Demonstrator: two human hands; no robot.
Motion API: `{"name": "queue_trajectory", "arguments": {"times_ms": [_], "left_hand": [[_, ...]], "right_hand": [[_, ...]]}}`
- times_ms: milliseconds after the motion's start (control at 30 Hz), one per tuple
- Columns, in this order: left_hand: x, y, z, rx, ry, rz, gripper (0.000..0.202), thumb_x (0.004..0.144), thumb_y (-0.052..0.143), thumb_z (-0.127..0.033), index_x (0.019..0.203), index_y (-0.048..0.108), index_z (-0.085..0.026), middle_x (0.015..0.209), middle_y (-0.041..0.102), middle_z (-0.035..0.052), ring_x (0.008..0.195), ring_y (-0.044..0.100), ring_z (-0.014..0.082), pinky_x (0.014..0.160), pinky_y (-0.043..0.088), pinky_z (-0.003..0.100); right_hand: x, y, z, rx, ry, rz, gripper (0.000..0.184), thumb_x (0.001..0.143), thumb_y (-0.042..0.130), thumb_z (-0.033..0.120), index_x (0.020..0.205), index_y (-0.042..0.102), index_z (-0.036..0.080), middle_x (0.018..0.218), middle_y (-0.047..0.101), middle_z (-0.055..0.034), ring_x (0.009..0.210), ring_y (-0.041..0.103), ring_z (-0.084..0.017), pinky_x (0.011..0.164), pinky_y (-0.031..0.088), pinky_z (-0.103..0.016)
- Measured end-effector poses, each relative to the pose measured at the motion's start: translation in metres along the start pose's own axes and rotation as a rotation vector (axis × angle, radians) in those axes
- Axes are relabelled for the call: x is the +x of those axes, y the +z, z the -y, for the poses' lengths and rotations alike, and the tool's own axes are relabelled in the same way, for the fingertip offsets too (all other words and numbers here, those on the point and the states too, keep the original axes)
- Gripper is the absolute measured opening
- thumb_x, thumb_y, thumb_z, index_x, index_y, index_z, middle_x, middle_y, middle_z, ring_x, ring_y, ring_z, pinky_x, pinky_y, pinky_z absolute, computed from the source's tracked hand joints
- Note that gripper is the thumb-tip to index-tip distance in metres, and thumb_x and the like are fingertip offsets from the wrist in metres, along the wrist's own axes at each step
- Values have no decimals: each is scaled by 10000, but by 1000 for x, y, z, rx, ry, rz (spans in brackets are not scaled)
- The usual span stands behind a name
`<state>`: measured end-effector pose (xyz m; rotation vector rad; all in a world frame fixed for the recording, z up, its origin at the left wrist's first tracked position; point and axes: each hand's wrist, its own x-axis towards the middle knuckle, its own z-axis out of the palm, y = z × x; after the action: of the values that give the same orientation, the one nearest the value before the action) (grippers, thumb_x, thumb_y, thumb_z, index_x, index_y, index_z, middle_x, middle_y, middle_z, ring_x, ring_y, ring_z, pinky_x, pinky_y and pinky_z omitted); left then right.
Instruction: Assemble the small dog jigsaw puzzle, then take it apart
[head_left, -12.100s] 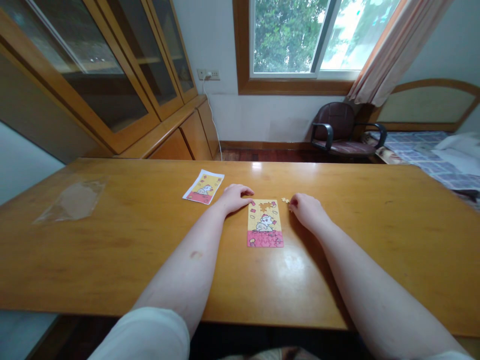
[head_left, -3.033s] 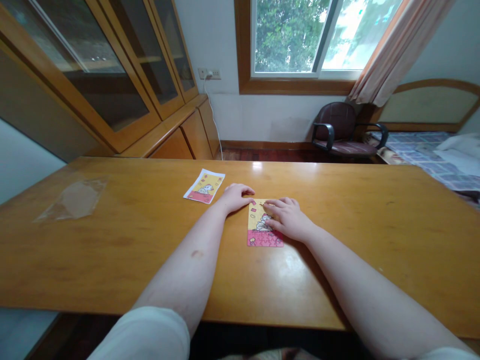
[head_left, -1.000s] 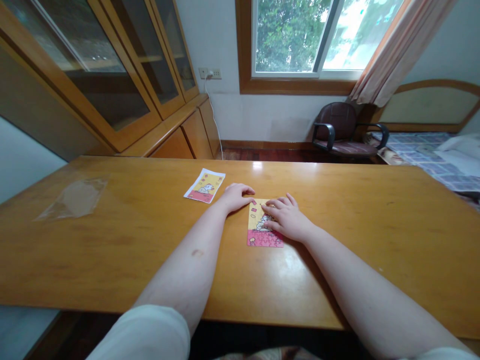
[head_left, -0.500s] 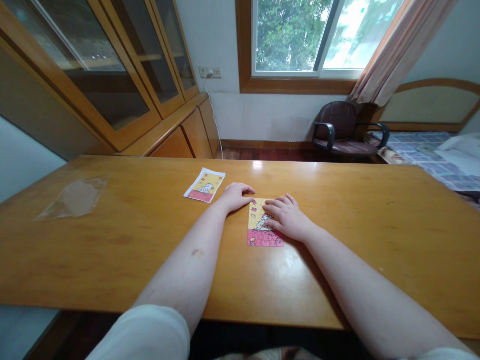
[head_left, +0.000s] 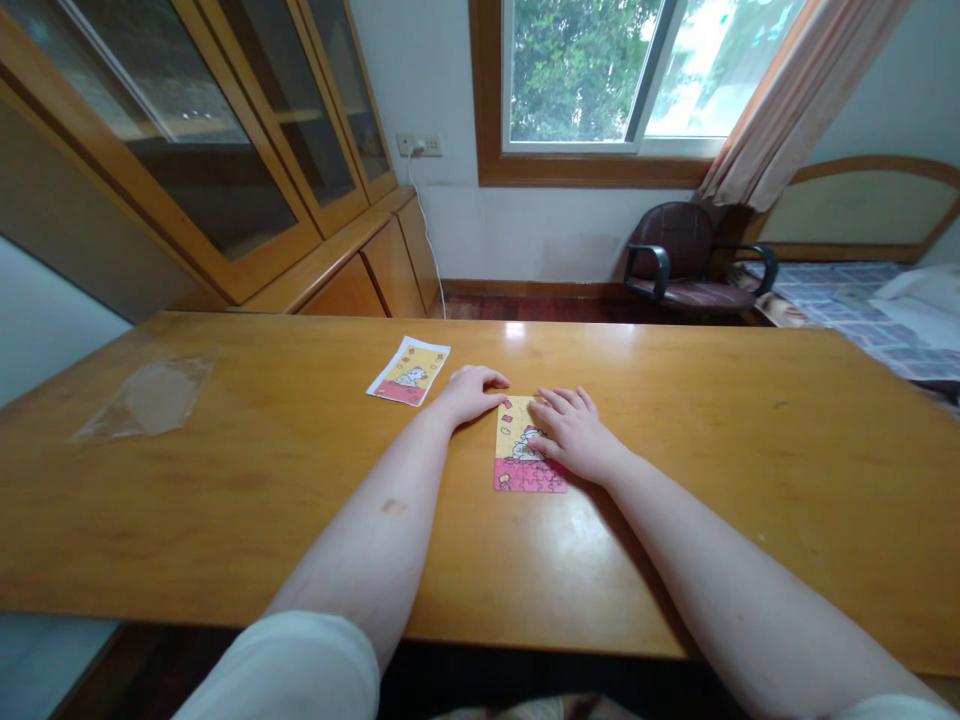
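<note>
A small yellow-and-pink jigsaw puzzle (head_left: 529, 475) with a white cartoon animal lies flat on the wooden table, its pieces joined. My right hand (head_left: 574, 430) rests over its upper right part with the fingers spread, hiding that area. At the puzzle's upper left corner is my left hand (head_left: 476, 392), fingers bent but apart, the thumb by the corner. Left of that hand lies a picture card (head_left: 411, 372) with a white border and the same design.
On the left of the table (head_left: 247, 520) lies a clear plastic bag (head_left: 154, 397). Past the far edge stand an office chair (head_left: 679, 255) and a bed (head_left: 847, 300). A glass-fronted cabinet (head_left: 322, 225) is at the back left.
My right hand's fingers have shifted slightly and point farther up, away from me, still over the puzzle. The left hand and the puzzle stay practically where they were.
</note>
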<state>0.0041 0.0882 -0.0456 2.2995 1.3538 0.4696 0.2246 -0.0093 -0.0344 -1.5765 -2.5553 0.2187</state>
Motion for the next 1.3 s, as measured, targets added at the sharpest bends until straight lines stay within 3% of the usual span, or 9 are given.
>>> {"name": "queue_trajectory", "arguments": {"times_ms": [167,433,767,1000,1300], "left_hand": [[0,1,2,-5,11,-6,298,749,700,-386,1006,745,-242,1058,739,39,1022,631,239,943,483,364],[0,1,2,0,15,-11,290,755,687,-375,1007,743,-242,1063,740,35,1034,632,235,947,480,356],[1,2,4,7,19,-12,297,753,685,-380,1008,744,-238,1057,741,29,1024,632,234,954,476,357],[0,2,2,3,2,-5,296,756,684,-371,1014,744,-240,1066,740,28,1041,630,232,962,479,349],[0,1,1,5,7,-11,297,753,685,-374,1008,746,-235,1055,742,32,1029,630,235,948,484,355]], "right_hand": [[0,1,-2,-16,27,-3,587,920,450,571,1382,524,218,1494,425,-133,1371,326,-339,1141,161,-581],[1,5,0,-48,11,23,628,909,432,629,1439,462,293,1549,332,-142,1408,274,-371,1129,156,-603],[2,3,0,-32,48,42,651,911,426,626,1438,466,246,1558,314,-148,1422,250,-370,1141,137,-597],[2,5,0,-26,64,42,634,904,429,639,1439,463,301,1568,295,-130,1430,229,-377,1138,124,-608],[2,5,4,20,108,64,635,907,437,623,1444,461,285,1543,343,-138,1442,198,-382,1142,111,-611]]}}
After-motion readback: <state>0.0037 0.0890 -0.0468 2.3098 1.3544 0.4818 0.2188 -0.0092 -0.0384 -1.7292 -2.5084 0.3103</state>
